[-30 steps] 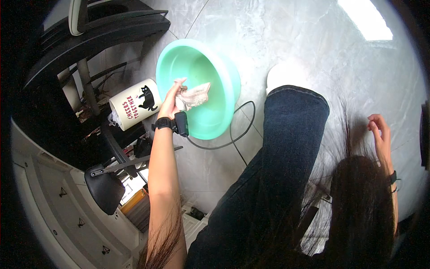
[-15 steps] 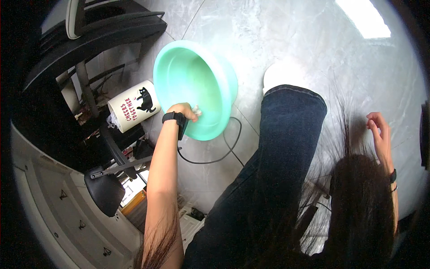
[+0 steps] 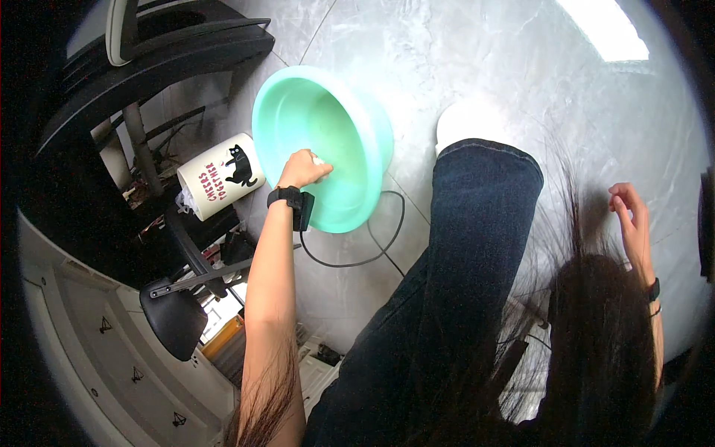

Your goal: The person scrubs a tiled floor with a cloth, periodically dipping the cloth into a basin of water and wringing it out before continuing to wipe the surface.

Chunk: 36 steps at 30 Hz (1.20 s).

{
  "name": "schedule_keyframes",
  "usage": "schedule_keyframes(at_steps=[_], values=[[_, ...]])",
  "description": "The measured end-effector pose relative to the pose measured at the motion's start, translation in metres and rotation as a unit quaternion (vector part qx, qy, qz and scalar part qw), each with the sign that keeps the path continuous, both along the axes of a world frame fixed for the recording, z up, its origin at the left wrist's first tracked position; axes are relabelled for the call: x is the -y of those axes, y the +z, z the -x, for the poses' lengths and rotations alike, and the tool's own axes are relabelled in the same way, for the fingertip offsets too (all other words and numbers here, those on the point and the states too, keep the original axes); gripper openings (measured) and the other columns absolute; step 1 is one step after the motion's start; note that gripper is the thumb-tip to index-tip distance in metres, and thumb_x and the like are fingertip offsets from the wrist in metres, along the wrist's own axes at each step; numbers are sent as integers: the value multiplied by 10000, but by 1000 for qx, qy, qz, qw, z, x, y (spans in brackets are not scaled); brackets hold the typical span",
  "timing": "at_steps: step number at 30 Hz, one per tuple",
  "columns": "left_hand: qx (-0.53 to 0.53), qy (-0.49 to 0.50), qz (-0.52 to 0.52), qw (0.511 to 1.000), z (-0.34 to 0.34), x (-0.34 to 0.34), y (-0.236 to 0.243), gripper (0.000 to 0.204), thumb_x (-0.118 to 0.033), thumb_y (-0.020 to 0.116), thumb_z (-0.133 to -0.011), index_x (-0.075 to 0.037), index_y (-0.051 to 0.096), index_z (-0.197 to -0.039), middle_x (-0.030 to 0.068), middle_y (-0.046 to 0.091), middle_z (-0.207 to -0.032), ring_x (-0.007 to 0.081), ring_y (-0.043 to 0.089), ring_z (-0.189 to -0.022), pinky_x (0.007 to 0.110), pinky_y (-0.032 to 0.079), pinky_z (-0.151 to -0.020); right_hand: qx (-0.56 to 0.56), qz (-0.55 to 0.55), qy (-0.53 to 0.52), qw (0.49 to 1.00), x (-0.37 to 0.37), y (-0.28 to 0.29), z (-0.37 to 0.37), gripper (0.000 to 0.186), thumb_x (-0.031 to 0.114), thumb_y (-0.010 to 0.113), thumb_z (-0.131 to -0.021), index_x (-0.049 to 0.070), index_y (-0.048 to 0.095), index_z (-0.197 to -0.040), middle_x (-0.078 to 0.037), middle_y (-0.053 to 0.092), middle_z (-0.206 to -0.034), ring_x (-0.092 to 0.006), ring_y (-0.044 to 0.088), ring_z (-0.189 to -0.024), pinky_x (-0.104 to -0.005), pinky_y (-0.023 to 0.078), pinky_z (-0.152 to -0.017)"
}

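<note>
A mint-green plastic basin stands on the floor ahead of me, left of my leg. Over its near side reaches my left hand, closed with the fingertips inside the bowl. Between thumb and fingers shows a small white crumpled wad, looking like tissue or cloth; most of it is hidden by the hand. My left wrist carries a black band with a dark box, and a black cable loops beside it. Far to the right, my right hand hangs over the floor, its fingers loosely bent and apart, touching nothing.
A cream bin with a black cat picture and a white liner touches the basin's left side. Black furniture and a chair-like black part fill the left. My jeans leg and white shoe are in the middle; long hair hangs lower right.
My left hand has moved slightly away from me inside the basin, and the white wad in it has shifted up and left. The right hand has barely moved.
</note>
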<state>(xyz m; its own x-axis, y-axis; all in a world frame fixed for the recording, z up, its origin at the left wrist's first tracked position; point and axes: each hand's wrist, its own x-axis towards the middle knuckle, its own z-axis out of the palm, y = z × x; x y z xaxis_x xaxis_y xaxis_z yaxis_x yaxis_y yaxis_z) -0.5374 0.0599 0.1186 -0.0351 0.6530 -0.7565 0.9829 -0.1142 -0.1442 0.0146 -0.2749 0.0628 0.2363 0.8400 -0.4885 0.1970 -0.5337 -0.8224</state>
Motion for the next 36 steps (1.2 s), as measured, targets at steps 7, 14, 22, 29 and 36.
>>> schedule_keyframes(at_steps=[7, 14, 22, 29, 36], values=[[99, 48, -70, 991, -13, 4, 0, 240, -244, 721, -675, -14, 677, -732, 95, 673, -690, 165, 630, -631, 306, 517, -628, 11, -1, 1, 1000, -5, 6, 3, 167, 147, 515, -974, -10, 571, -968, -28, 573, -807, -112, 539, -779, -257, 435, -747], [227, 100, -110, 962, -12, 6, -13, 176, -138, 670, -736, -14, 654, -860, 74, 652, -704, 167, 636, -674, 311, 514, -649, 11, 0, 5, 1000, -3, 7, 1, 147, 123, 519, -968, -14, 570, -969, -31, 566, -799, -114, 533, -780, -260, 437, -740], [190, 94, -192, 958, -31, 10, -15, 197, -206, 652, -853, -20, 625, -794, 60, 632, -646, 103, 599, -613, 264, 470, -564, 20, 5, 17, 1000, -2, 6, -1, 171, 156, 521, -975, -6, 576, -968, -30, 565, -793, -114, 532, -772, -262, 435, -733], [107, 78, -217, 967, -42, 13, -7, 368, -346, 642, -869, -6, 600, -735, 137, 661, -650, 264, 660, -590, 378, 517, -601, 18, 6, 27, 999, -4, 6, 2, 193, 173, 520, -974, -12, 574, -965, -32, 562, -789, -113, 519, -770, -265, 429, -728], [148, 102, -252, 951, -41, 17, -13, 392, -320, 596, -903, -4, 565, -673, 149, 647, -632, 257, 652, -575, 380, 508, -604, 15, 13, 43, 999, 1, 2, -2, 198, 179, 503, -981, -10, 560, -987, -25, 541, -813, -112, 518, -805, -259, 417, -752]])
